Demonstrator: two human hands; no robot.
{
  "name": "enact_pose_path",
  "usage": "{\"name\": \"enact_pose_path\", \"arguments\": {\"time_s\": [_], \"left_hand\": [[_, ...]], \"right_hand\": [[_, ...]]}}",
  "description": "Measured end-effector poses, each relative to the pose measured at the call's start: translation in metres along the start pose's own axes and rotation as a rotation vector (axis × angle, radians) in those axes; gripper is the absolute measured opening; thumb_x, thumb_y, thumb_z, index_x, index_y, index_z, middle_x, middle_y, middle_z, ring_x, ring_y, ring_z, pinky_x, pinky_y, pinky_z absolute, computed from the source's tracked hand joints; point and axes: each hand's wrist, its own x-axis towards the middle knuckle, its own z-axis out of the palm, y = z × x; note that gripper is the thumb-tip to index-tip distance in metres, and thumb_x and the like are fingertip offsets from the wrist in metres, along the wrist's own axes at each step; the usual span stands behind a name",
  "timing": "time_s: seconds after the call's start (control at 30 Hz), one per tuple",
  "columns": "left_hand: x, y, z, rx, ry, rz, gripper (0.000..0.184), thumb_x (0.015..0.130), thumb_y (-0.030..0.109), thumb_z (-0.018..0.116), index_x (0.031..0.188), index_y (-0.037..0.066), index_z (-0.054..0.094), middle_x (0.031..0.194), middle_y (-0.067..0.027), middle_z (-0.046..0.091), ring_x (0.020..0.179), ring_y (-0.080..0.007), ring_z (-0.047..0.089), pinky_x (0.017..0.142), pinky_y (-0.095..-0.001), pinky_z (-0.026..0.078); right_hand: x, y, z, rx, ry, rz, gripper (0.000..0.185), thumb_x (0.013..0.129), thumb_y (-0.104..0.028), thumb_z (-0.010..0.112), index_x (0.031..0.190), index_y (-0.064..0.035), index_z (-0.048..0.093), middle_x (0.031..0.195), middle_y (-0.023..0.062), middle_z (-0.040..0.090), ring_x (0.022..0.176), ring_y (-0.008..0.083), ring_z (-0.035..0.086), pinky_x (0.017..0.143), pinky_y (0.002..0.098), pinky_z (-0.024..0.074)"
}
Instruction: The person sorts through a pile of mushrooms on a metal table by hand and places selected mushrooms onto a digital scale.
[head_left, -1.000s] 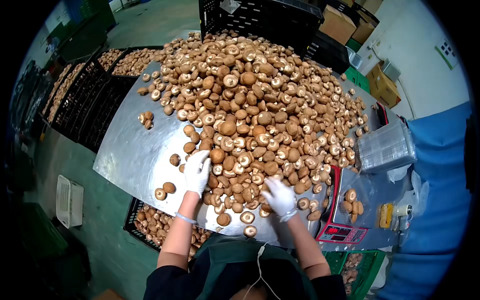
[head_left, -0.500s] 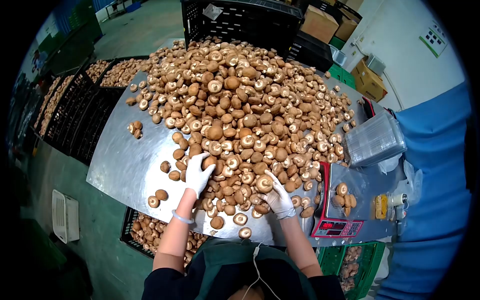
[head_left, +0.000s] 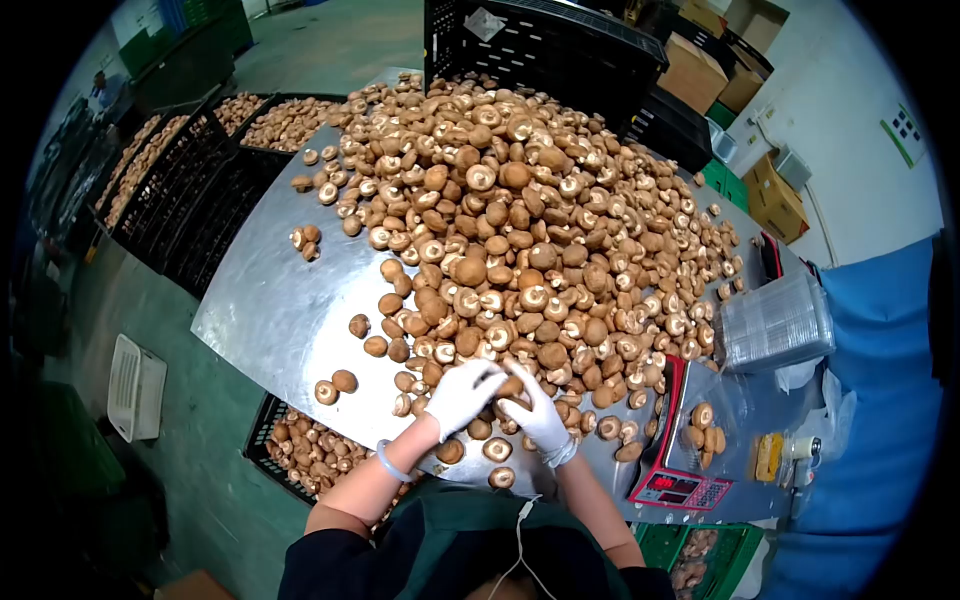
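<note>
Both hands wear white gloves and are close together at the near edge of a big mushroom pile (head_left: 560, 220) on a metal table (head_left: 250, 310). My right hand (head_left: 540, 418) has its thumb and fingers around a brown mushroom (head_left: 511, 387). My left hand (head_left: 463, 396) is just left of it, fingers curved toward the same mushroom; whether anything is in its fingers is hidden. Loose mushrooms (head_left: 497, 449) lie just below the hands. To the right is a red scale (head_left: 684, 489) with several mushrooms (head_left: 704, 437) on its plastic-covered top.
Clear plastic trays (head_left: 775, 325) are stacked at the right. A black crate (head_left: 540, 50) stands behind the pile. More mushroom crates are at the left (head_left: 290, 122) and below the table (head_left: 310, 455). A white basket (head_left: 136, 388) is on the floor; a blue curtain (head_left: 885, 400) hangs right.
My left hand has moved right and down, and my right hand has shifted left, bringing them together. The right hand took hold of a mushroom. The camera view has shifted.
</note>
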Motion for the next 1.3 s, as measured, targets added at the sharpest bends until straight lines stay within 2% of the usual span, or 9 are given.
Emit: {"name": "enact_pose_path", "arguments": {"time_s": [0.1, 0.17, 0.33, 0.63, 0.73, 0.83, 0.9, 1.17, 1.3], "left_hand": [[0.008, 0.009, -0.033, 0.239, -0.093, 0.053, 0.025, 0.085, 0.026, 0.060, 0.084, 0.002, 0.064, 0.075, -0.0149, 0.064, 0.069, -0.0246, 0.063, 0.066, -0.0339, 0.049], [0.024, -0.003, -0.062, 0.166, 0.107, -0.078, 0.028, 0.086, 0.028, 0.060, 0.081, 0.001, 0.064, 0.068, -0.0113, 0.061, 0.060, -0.0184, 0.057, 0.060, -0.0334, 0.047], [0.063, -0.044, -0.093, 0.096, 0.450, -0.017, 0.018, 0.083, 0.019, 0.063, 0.092, 0.003, 0.063, 0.085, -0.0129, 0.063, 0.073, -0.0221, 0.062, 0.068, -0.0311, 0.048], [0.136, -0.055, -0.037, 0.679, 0.305, 0.236, 0.061, 0.073, 0.025, 0.070, 0.128, 0.012, 0.048, 0.120, -0.0124, 0.054, 0.112, -0.0318, 0.047, 0.094, -0.0396, 0.040], [0.135, -0.053, -0.036, 0.321, 0.391, 0.174, 0.055, 0.082, 0.029, 0.065, 0.128, 0.007, 0.047, 0.113, -0.0121, 0.059, 0.106, -0.0276, 0.053, 0.092, -0.0365, 0.042], [0.112, -0.043, -0.045, -0.872, -0.168, 0.025, 0.046, 0.097, 0.038, 0.040, 0.127, 0.004, 0.047, 0.116, -0.0104, 0.059, 0.105, -0.0165, 0.056, 0.086, -0.0287, 0.044], [0.090, -0.027, -0.043, -1.066, -0.209, -0.017, 0.046, 0.099, 0.037, 0.032, 0.127, 0.003, 0.045, 0.113, -0.0073, 0.059, 0.101, -0.0159, 0.057, 0.084, -0.0295, 0.045], [0.023, -0.008, -0.038, -0.034, -0.330, -0.127, 0.034, 0.088, 0.025, 0.057, 0.117, 0.008, 0.057, 0.090, -0.0046, 0.064, 0.081, -0.0135, 0.058, 0.076, -0.0274, 0.047], [0.030, -0.048, -0.043, -0.108, 0.130, -0.173, 0.027, 0.081, 0.019, 0.064, 0.107, 0.010, 0.063, 0.083, -0.0069, 0.065, 0.073, -0.0158, 0.060, 0.068, -0.0307, 0.048]], "right_hand": [[-0.005, -0.003, 0.011, 0.110, -0.068, 0.354, 0.054, 0.082, -0.013, 0.062, 0.133, -0.0043, 0.043, 0.122, 0.0125, 0.055, 0.109, 0.0182, 0.055, 0.091, 0.0301, 0.0451], [-0.010, -0.013, 0.037, -0.189, -0.249, -0.099, 0.049, 0.084, -0.017, 0.062, 0.129, -0.0056, 0.047, 0.118, 0.0128, 0.059, 0.104, 0.0222, 0.059, 0.089, 0.0314, 0.0464], [0.006, -0.023, 0.056, -0.369, -0.629, -0.106, 0.036, 0.086, -0.023, 0.059, 0.118, -0.0062, 0.057, 0.107, 0.0168, 0.063, 0.094, 0.0255, 0.062, 0.083, 0.0312, 0.0481], [0.023, -0.005, 0.017, 0.440, -0.097, 0.328, 0.033, 0.098, -0.022, 0.035, 0.094, -0.0004, 0.059, 0.099, 0.0083, 0.061, 0.094, 0.0153, 0.056, 0.088, 0.0282, 0.0425], [0.018, 0.004, -0.001, 0.592, -0.006, 0.375, 0.039, 0.099, -0.027, 0.035, 0.092, 0.0016, 0.061, 0.091, 0.0094, 0.063, 0.085, 0.0151, 0.059, 0.081, 0.0274, 0.0463], [0.018, 0.014, -0.014, 0.653, 0.024, 0.302, 0.040, 0.097, -0.030, 0.040, 0.090, 0.0030, 0.061, 0.087, 0.0130, 0.065, 0.076, 0.0186, 0.062, 0.076, 0.0274, 0.0492], [0.025, 0.014, -0.015, 0.731, 0.068, 0.285, 0.034, 0.095, -0.026, 0.044, 0.107, 0.0033, 0.056, 0.097, 0.0138, 0.064, 0.081, 0.0197, 0.063, 0.076, 0.0280, 0.0499], [0.031, 0.005, -0.002, 0.291, -0.110, 0.104, 0.056, 0.093, -0.030, 0.052, 0.137, -0.0008, 0.035, 0.131, 0.0123, 0.045, 0.103, 0.0176, 0.056, 0.084, 0.0277, 0.0473], [0.013, 0.008, -0.003, 0.645, -0.057, 0.412, 0.044, 0.093, -0.019, 0.048, 0.133, -0.0026, 0.039, 0.124, 0.0078, 0.048, 0.103, 0.0146, 0.053, 0.083, 0.0251, 0.0450]]}}
